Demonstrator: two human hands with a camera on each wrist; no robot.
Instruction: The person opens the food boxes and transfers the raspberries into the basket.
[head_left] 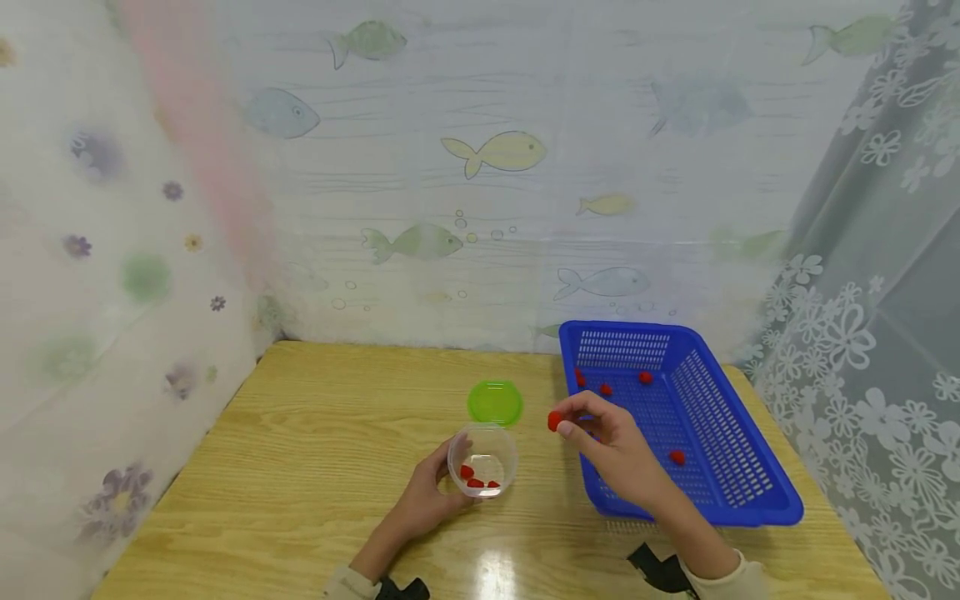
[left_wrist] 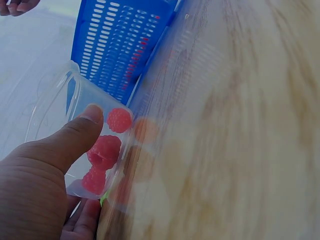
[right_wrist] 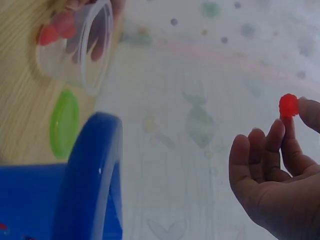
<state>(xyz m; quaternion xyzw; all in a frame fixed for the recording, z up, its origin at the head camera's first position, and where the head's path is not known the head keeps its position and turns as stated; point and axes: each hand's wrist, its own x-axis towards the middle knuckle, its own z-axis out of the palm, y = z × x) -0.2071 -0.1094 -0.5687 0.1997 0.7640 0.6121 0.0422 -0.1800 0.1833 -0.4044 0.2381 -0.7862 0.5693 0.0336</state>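
My left hand (head_left: 429,498) grips a clear plastic tub (head_left: 501,446) that stands on the table, its thumb and fingers around the side. Inside, on the tub's bottom, lie three red raspberries (left_wrist: 104,152). My right hand (head_left: 618,450) pinches one more raspberry (right_wrist: 288,105) between thumb and fingertip, raised above the left edge of a blue plastic basket (head_left: 750,500). Several raspberries, one of them near the basket's front (head_left: 677,457), are scattered over the basket floor; the hand hides part of that floor.
A green round lid (head_left: 495,403) lies flat on the wooden table (head_left: 337,417), just behind the tub. The basket stands at the table's right side. Fish-patterned sheeting (head_left: 495,208) hangs behind the table, with flowered sheeting on the left and a lace curtain (head_left: 862,400) on the right.
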